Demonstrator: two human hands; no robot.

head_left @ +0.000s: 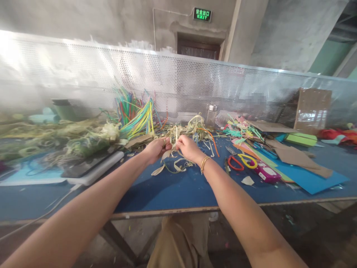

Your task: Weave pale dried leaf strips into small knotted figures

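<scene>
My left hand (157, 149) and my right hand (189, 148) are close together over the middle of the blue table. Between them runs a pale, dry husk-like strip (174, 143), pinched by the fingers of my right hand. My left hand's fingers are curled around part of the same pale material; exactly what they grip is partly hidden. More loose husk strips (180, 166) hang or lie just below the hands. Right behind them is a tangled heap of dry strips (196, 124). A gold bracelet circles my right wrist.
Scissors (242, 162) with red and yellow handles, a purple box (266, 171) and coloured paper (312, 178) lie to the right. Colourful pipe cleaners (136, 115) and a white power bank-like slab (97, 169) with a cable are left. A perforated metal screen (156, 82) stands behind.
</scene>
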